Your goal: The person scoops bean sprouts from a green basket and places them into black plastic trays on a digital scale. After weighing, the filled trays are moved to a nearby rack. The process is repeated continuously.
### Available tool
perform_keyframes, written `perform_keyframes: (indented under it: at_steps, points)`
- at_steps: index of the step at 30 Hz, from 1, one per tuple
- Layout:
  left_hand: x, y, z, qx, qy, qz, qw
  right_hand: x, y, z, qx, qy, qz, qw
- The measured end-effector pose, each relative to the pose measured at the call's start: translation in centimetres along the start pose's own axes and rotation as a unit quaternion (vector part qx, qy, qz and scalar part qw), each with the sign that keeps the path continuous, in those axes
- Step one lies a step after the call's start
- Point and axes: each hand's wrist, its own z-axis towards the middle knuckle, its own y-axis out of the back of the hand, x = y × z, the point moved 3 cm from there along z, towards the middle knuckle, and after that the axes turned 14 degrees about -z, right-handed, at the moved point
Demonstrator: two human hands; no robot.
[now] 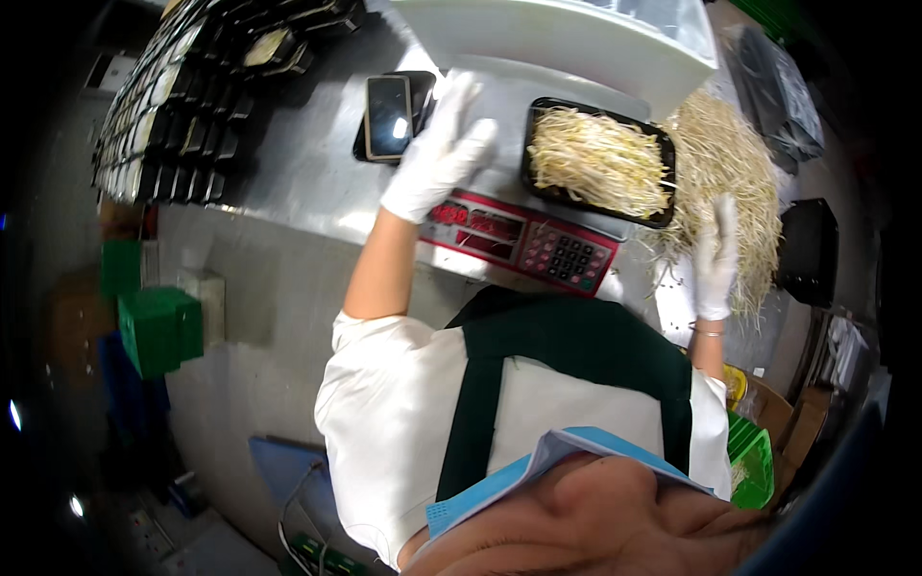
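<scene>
My left hand (pixel 439 151), in a white glove, hovers beside a smartphone (pixel 387 119) lying on a black tray. Its thumb and fingers are spread with nothing between them. To its right, a black tray (pixel 529 162) full of bean sprouts (pixel 598 162) rests on the pan of a red electronic scale (pixel 518 241), whose display is lit. My right hand (pixel 717 259), also gloved, is at the near left side of a loose heap of sprouts (pixel 749 173). Its fingers are stretched out and no held thing shows; whether it touches the heap is hard to tell.
Stacked black trays (pixel 180 137) crowd the metal table's (pixel 295 137) left end. A white bin (pixel 547 43) stands behind the scale. Plastic-wrapped black trays (pixel 774 93) and a black container (pixel 808 248) are at the right. A green basket (pixel 749 461) sits low beside me.
</scene>
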Motion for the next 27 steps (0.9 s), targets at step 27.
perform_keyframes:
  at_steps: [27]
  points:
    - [-0.9,-11.4,4.1,0.184,-0.090,0.365,0.908,0.5,-18.5,40.6,0.242,0.011,-0.038,0.970]
